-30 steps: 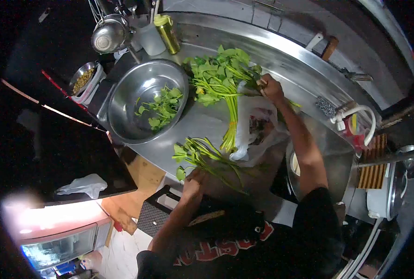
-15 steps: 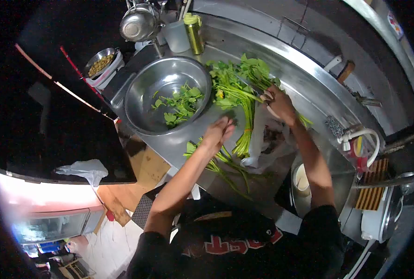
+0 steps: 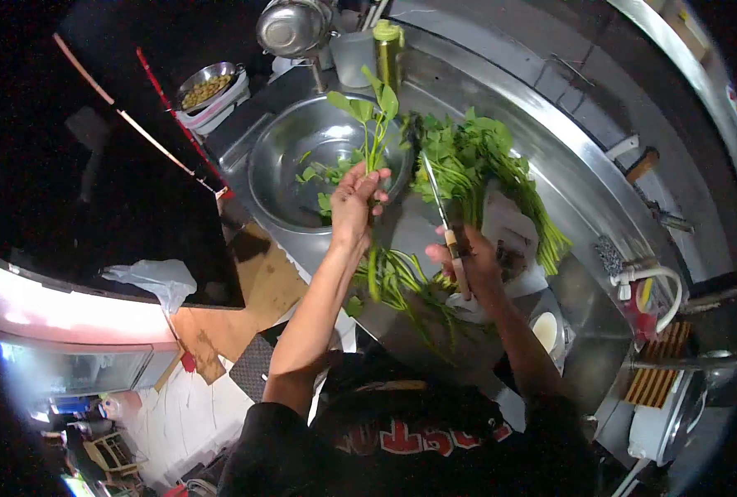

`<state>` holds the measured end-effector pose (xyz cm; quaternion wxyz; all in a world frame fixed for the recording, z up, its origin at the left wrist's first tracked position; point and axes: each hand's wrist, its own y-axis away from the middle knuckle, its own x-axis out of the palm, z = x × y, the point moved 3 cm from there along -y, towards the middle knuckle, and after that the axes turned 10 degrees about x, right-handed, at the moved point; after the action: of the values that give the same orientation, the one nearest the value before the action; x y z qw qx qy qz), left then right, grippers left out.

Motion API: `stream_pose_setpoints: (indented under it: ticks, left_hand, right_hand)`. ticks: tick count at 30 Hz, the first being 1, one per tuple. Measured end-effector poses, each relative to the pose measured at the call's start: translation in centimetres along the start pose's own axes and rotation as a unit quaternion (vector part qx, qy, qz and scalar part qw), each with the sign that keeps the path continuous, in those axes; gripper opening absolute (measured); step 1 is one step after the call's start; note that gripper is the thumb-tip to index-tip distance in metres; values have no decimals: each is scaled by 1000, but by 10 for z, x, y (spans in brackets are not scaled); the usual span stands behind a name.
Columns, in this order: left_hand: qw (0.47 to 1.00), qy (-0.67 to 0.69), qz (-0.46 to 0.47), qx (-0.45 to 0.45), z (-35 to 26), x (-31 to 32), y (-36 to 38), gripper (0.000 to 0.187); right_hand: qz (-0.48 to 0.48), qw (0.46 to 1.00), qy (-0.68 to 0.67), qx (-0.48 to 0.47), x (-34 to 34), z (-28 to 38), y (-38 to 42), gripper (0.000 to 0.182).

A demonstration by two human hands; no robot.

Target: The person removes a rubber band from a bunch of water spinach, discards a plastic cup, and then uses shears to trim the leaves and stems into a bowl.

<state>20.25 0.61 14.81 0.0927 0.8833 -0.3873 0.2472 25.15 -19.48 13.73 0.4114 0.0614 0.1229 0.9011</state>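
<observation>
My left hand grips a sprig of leafy greens, its leaves pointing up at the right side of a steel basin. Some picked leaves lie in the basin. In my right hand is a knife, its blade angled up and left over the counter. A bunch of leafy greens lies beyond the knife, beside another bunch to the right. Cut-off stems are strewn on the counter below my left hand.
A green-capped bottle and a plastic jug stand behind the basin. A bowl of small yellowish pieces sits at the left. Plastic bag lies by the greens. At the right are a hose and a white cup.
My left hand has moved up and left to the basin's edge and now holds a sprig. My right hand has come down from the greens with the knife. The view has shifted slightly.
</observation>
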Motion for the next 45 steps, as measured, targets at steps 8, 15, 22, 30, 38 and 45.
stream_pose_setpoints:
  ticks: [8, 15, 22, 30, 38, 45]
  left_hand:
    - [998, 57, -36, -18, -23, -55, 6, 24]
    - [995, 79, -58, -6, -23, -69, 7, 26]
    - [995, 76, -62, 9, -23, -68, 6, 24]
    - [993, 11, -103, 56, -26, -66, 2, 26]
    - [987, -82, -81, 115, -20, -59, 0, 25]
    - [986, -91, -80, 111, -14, -60, -2, 24]
  right_hand:
    - [143, 970, -3, 196, 71, 6, -23, 41]
    - [167, 970, 9, 177, 93, 16, -43, 39]
    - [177, 974, 0, 139, 99, 22, -50, 35]
    - [130, 986, 79, 69, 88, 22, -53, 37]
    - [103, 970, 218, -31, 81, 21, -66, 52]
    - [69, 942, 320, -74, 84, 32, -68, 30]
